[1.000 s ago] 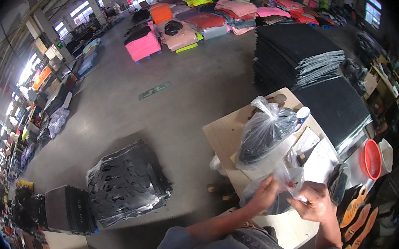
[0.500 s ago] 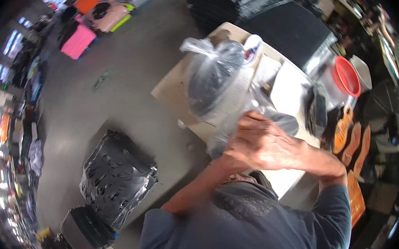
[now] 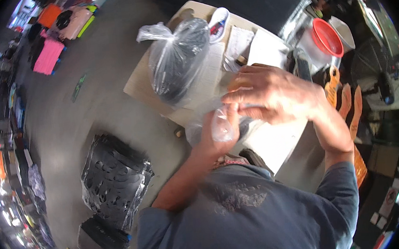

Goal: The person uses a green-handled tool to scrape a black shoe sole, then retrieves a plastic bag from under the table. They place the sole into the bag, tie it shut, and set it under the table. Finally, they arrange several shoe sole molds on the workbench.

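Left hand (image 3: 219,132), reaching up from the lower edge, is closed around the gathered film of a small clear plastic bag with dark contents (image 3: 204,124); its fingers are curled into the plastic. Right hand (image 3: 272,92) lies just above and to the right, palm down, fingers extended and slightly spread over the top of the same bag, fingertips touching the film beside the left hand; whether it actually grips the plastic cannot be told. The bag sits between the two hands, at the near edge of a pale cardboard-topped work table (image 3: 139,87).

Beyond the hands, farther along the table, stands a larger clear plastic bag filled with black pieces, knotted at the top (image 3: 177,60). To its right lie white paper sheets (image 3: 240,45) and a white shoe-shaped item (image 3: 218,23). Right of the table is a translucent tub with a red lid (image 3: 325,37), and below it orange flat cut-outs (image 3: 344,100). On the grey floor to the left rests a plastic-wrapped stack of black die-cut sheets (image 3: 113,174).
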A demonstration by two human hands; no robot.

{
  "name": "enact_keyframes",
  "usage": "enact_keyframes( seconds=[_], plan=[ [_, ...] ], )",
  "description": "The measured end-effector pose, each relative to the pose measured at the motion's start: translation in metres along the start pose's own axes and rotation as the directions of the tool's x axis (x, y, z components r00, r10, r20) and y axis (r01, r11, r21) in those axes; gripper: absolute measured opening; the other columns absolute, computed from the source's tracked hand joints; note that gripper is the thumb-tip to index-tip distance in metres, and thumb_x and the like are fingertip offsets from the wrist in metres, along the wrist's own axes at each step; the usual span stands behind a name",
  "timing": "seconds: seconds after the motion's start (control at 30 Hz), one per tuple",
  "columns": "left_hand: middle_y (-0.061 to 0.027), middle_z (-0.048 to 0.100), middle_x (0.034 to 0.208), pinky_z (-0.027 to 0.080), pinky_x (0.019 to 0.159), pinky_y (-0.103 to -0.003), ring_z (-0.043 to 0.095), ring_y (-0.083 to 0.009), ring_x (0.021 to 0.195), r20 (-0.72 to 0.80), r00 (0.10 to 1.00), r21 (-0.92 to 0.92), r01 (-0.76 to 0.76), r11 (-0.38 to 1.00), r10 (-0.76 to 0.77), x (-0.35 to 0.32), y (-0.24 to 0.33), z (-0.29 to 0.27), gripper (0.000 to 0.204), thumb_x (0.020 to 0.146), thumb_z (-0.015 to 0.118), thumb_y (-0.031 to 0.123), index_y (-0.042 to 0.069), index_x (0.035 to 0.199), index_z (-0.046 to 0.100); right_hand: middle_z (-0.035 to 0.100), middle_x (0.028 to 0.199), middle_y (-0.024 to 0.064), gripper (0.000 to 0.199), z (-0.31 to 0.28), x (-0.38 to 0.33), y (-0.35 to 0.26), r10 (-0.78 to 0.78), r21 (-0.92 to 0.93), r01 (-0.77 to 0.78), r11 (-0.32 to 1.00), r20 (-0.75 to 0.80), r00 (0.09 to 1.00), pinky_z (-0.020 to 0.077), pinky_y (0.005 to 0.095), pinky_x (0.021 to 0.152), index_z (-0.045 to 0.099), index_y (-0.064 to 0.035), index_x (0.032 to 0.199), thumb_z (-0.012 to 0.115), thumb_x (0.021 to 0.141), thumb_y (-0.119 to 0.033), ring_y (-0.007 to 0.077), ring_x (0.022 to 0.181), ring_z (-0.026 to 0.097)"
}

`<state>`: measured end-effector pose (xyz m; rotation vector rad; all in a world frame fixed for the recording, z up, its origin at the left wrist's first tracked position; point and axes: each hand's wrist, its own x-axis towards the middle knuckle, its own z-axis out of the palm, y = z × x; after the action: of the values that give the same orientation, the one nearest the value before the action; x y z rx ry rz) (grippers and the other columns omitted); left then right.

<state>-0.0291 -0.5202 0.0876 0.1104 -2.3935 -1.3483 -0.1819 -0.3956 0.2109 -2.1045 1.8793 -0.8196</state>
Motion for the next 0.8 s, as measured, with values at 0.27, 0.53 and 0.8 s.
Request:
enact_keyframes(
  seconds=[0.27, 0.53, 0.8],
  plan=[
    [-0.003, 0.064, 0.082, 0.043, 0.058, -0.026, 0.052, -0.0083, 0.064, 0.383, 0.772, -0.571, 0.63, 0.527, -0.507, 0.024, 0.019, -0.032, 0.029, 0.109, 0.054, 0.032, 0.004, 0.109, 0.063, 0.071, 0.086, 0.0145, 0.01, 0.025, -0.039, 0.01, 0.191, 0.137, -0.163, 0.977, -0.226, 0.955, 0.0571, 0.042, 0.071, 0.072, -0.0014, 0.101, 0.068, 0.096, -0.009, 0.0307, 0.078, 0.071],
    [-0.0095, 0.069, 0.099, 0.051, 0.071, -0.027, 0.063, -0.0092, 0.082, 0.423, 0.837, -0.706, 0.544, 0.453, -0.346, 0.02, 0.014, -0.037, 0.023, 0.095, 0.066, -0.001, 0.006, 0.109, 0.05, 0.072, 0.095, 0.0136, 0.023, 0.044, -0.047, -0.009, 0.133, 0.351, -0.059, 0.934, -0.189, 0.973, 0.0594, 0.041, 0.074, 0.071, 0.0004, 0.11, 0.076, 0.091, -0.012, 0.0278, 0.083, 0.073],
    [-0.0125, 0.076, 0.096, 0.056, 0.079, -0.031, 0.07, -0.016, 0.086, 0.331, 0.935, -0.173, 0.197, 0.965, -0.132, 0.013, 0.029, -0.05, 0.025, 0.09, 0.068, -0.003, 0.001, 0.114, 0.059, 0.073, 0.101, 0.0137, 0.04, 0.076, -0.023, 0.038, 0.261, 0.69, -0.16, 0.705, -0.043, 0.964, 0.0562, 0.0365, 0.084, 0.068, -0.0029, 0.124, 0.053, 0.109, -0.036, 0.0238, 0.1, 0.072]
  ],
)
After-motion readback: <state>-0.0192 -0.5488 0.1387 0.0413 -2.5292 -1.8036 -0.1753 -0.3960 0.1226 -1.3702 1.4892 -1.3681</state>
